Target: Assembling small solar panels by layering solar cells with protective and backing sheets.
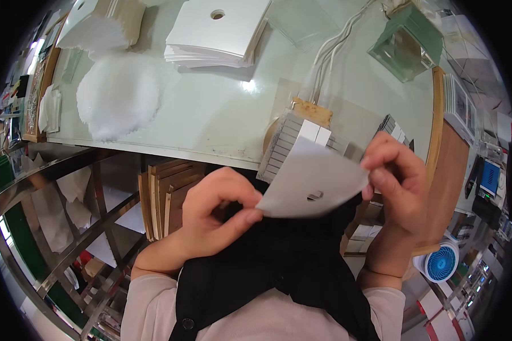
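- White sheet: thin square of white paper or card with a small hole near its middle; held up between both hands, in front of the table's near edge, below centre of the view
- Left hand: closed in a pinch on the sheet's corner at 9 o'clock, thumb and forefinger pressed together
- Right hand: fingers closed on the sheet's edge at 3 o'clock, thumb toward the camera
- Table: pale green top, spanning the upper half of the view
- Stack of white squares: at 12 o'clock on the table, each with a round hole, well apart from the hands
- Round white pad: fluffy disc at 10 o'clock on the table
- Grey block rack: rows of small pale pieces, just behind the held sheet
- Green box: at 1 o'clock, tilted
- Blue fan: at 4 o'clock, low beside the right forearm
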Available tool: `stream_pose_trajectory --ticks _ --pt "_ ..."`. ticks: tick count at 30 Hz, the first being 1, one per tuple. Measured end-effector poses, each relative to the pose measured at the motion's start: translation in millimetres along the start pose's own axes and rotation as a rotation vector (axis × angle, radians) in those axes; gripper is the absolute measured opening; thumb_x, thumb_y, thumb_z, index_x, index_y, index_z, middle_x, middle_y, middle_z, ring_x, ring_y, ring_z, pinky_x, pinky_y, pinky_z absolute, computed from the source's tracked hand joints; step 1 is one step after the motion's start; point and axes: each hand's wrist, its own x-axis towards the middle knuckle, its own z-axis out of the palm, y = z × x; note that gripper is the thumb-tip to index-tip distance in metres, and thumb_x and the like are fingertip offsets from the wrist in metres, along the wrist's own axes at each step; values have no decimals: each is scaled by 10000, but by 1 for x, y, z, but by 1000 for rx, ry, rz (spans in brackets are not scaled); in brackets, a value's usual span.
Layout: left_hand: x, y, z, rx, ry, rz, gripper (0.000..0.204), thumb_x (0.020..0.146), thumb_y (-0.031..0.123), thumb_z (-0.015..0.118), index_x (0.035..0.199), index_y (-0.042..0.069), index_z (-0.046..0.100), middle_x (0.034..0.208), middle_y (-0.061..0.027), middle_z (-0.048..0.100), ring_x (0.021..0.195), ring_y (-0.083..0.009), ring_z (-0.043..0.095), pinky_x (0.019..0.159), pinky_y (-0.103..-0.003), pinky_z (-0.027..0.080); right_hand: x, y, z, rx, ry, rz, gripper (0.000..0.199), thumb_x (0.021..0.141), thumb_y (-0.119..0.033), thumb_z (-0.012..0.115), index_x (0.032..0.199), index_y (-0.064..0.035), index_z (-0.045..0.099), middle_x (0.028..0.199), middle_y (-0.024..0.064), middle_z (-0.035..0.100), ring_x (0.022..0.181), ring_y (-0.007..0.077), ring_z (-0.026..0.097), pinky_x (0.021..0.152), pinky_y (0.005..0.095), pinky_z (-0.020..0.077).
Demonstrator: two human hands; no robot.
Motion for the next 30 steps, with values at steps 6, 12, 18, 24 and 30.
stream_pose_trajectory --ticks 6,12,18,24,30 --pt "12 -3 11 -414 246 -446 281 840 -47 593 1079 2 454 827 -35 535 709 -70 535 660 -197 455 26 18 0 -21 138 174 184 842 -95 593 995 2 558 823 -5 508 669 54 474 610 179 390" --pt "12 -12 11 -360 274 -486 309 823 -36 614 1082 15 454 802 -13 517 681 -49 501 635 -176 422 30 26 2 -73 137 171 187 839 -85 592 1009 -14 566 838 -19 510 692 39 462 634 177 390" --pt "10 -12 12 -347 279 -476 324 815 -43 629 1088 3 462 811 -3 523 727 -39 500 660 -173 425 30 28 3 -133 163 143 193 835 -85 600 1012 -16 567 838 -22 515 686 35 463 628 172 390" --pt "8 -10 12 -331 267 -449 316 815 -41 631 1081 2 466 822 -6 525 735 -43 506 663 -174 425 30 27 6 -126 184 111 162 844 -20 581 1004 -1 573 786 -35 493 680 23 461 617 164 387" --pt "8 -9 15 -309 270 -472 309 813 -38 632 1070 8 467 809 2 508 721 -37 480 652 -167 407 29 28 5 -149 171 91 167 844 -43 587 1005 -4 566 811 -29 504 684 26 452 618 164 379"
